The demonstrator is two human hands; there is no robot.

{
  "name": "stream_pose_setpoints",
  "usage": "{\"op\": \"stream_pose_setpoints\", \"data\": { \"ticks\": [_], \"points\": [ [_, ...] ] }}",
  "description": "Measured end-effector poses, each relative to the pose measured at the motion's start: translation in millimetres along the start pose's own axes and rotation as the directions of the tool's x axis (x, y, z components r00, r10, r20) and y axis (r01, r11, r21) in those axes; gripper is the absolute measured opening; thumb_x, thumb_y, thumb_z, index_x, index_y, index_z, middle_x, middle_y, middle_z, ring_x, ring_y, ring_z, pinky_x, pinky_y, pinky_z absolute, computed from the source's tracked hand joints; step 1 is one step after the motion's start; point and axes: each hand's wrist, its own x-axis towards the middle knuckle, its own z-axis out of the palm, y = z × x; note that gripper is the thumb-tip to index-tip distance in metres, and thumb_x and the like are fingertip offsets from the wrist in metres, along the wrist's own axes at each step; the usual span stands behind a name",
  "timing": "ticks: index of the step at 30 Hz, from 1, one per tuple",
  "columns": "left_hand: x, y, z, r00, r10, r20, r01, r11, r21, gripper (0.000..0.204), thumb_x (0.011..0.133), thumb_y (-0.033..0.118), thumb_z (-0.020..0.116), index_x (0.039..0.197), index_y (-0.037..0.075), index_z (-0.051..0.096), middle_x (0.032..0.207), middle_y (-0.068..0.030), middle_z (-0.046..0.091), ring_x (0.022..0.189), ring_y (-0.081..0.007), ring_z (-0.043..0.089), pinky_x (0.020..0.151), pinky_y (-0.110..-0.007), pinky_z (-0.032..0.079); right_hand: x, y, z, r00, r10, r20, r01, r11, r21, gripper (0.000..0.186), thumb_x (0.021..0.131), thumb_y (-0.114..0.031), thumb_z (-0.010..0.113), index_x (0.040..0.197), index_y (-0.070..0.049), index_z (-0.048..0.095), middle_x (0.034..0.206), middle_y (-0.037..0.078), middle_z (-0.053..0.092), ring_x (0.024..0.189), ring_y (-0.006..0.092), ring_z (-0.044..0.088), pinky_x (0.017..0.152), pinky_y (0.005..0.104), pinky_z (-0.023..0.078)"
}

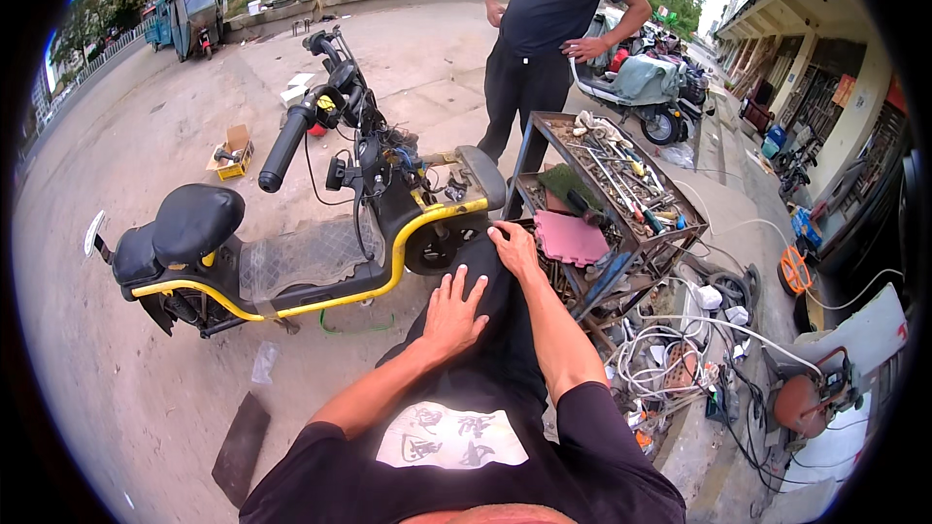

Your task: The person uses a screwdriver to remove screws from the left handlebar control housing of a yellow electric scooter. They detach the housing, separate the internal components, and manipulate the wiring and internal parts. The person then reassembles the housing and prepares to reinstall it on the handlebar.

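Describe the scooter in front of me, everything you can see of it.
The scooter is a small electric one with a yellow and black frame, standing upright on the concrete. It has a black padded seat at left, a clear ribbed mat on the footboard, and black handlebars with a long grip. The front panels look stripped, with loose wiring exposed by the steering column. The right hand sits by its front wheel; contact is unclear. The left hand rests on dark trousers.

A scooter lies left of the tool cart, a person standing behind.
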Motion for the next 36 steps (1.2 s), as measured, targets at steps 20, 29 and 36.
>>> {"op": "stream_pose_setpoints", "data": {
  "ticks": [20,29,36],
  "points": [
    [75.7,-47.5,96.6,0.777,-0.284,0.562,0.183,0.956,0.229,0.098,0.085,0.052,0.079,0.167,0.03,0.031,0.173,-0.0256,0.019,0.14,-0.0598,0.04,0.102,-0.07,0.045,-31.2,100.8,67.2,0.799,0.485,0.355,-0.214,0.782,-0.586,0.084,0.089,-0.043,0.077,0.159,-0.014,0.043,0.168,0.014,0.033,0.154,0.0505,0.028,0.115,0.0706,0.037],
    [125.9,-59.2,75.2,0.566,-0.431,0.703,0.45,0.876,0.174,0.099,0.088,0.045,0.078,0.169,0.025,0.026,0.173,-0.0273,0.019,0.139,-0.0577,0.044,0.107,-0.063,0.047,1.6,123.2,72.7,0.766,0.406,0.498,-0.153,0.868,-0.472,0.076,0.086,-0.035,0.079,0.151,-0.007,0.053,0.16,0.017,0.043,0.144,0.047,0.04,0.113,0.0575,0.045],
    [122.3,-25.1,16.3,0.362,-0.55,0.753,0.677,0.71,0.193,0.096,0.089,0.045,0.078,0.168,0.023,0.029,0.172,-0.0258,0.022,0.14,-0.0565,0.045,0.109,-0.065,0.044,-3.5,94.4,42.7,0.64,0.325,0.696,0.016,0.901,-0.435,0.073,0.09,-0.037,0.077,0.15,-0.002,0.053,0.158,0.022,0.044,0.141,0.0468,0.043,0.114,0.0553,0.044]
  ]
}}
